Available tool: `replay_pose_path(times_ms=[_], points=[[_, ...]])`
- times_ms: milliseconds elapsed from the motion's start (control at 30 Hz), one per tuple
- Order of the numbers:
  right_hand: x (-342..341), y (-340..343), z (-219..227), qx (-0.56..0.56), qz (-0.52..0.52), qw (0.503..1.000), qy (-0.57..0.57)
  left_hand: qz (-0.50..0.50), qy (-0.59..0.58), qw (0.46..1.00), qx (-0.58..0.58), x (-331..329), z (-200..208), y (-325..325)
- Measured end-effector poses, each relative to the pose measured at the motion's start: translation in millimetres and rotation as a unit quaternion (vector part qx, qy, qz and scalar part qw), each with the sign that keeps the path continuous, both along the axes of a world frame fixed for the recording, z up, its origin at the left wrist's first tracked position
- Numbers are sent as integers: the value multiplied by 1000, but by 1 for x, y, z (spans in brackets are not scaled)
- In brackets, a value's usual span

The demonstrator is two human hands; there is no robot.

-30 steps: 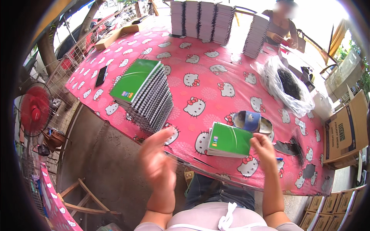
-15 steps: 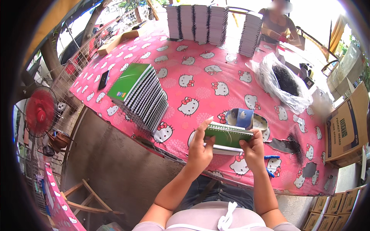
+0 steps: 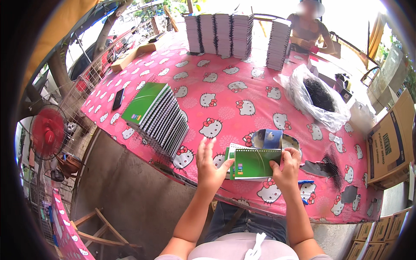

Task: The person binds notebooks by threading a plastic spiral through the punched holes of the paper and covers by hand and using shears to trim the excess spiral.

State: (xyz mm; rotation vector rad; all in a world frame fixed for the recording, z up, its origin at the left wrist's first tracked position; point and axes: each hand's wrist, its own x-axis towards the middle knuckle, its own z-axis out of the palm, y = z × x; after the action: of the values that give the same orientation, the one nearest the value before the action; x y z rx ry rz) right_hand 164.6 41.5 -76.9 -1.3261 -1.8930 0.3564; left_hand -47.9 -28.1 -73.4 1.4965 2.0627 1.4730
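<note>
A green-covered notebook (image 3: 256,164) with a row of punched holes along its top edge is low over the near part of the table. No wire coil shows in it. White sheets and another green cover stick out behind its left end. My right hand (image 3: 287,169) is closed on its right end, thumb on the cover. My left hand (image 3: 210,167) is open, fingers stretched upward, its thumb tip at the notebook's left edge. Just beyond the notebook lies a blue slipper-shaped object (image 3: 274,139). Blue-handled pliers (image 3: 306,190) lie right of my right hand, partly hidden by my arm.
A tall stack of coil-bound green notebooks (image 3: 158,117) stands left. Several white page stacks (image 3: 219,35) line the far edge. On the right are a plastic bag of black coils (image 3: 318,97), loose black coil (image 3: 331,164) and a cardboard box (image 3: 390,143). A person (image 3: 308,32) sits opposite.
The notebook has turned from tilted, edge up, to showing its cover face. My left hand has let go of its top and moved left, fingers spread. My right hand keeps its hold.
</note>
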Motion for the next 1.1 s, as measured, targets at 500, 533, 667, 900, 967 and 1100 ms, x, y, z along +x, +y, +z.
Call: replay_pose_path(times_ms=[500, 533, 667, 900, 967, 1100], points=[[-10, 11, -5, -163, 80, 951, 249, -156, -62, 985, 32, 22, -7, 23], [-10, 11, 1, -156, 50, 965, 204, -152, 1, 988, -5, 17, 1, 24], [-6, 12, 3, -183, 29, 965, 188, -120, -23, 993, -6, 5, -6, 19], [-12, -11, 18, -162, 220, 867, 417, -198, -168, 953, 154, 27, 2, 1], [-15, -5, 5, -145, 260, 879, 373, -164, 2, 975, 151, 22, -2, 7], [-17, -2, -11, -189, 261, 893, 314, -175, 34, 979, 95, 24, -1, 5]])
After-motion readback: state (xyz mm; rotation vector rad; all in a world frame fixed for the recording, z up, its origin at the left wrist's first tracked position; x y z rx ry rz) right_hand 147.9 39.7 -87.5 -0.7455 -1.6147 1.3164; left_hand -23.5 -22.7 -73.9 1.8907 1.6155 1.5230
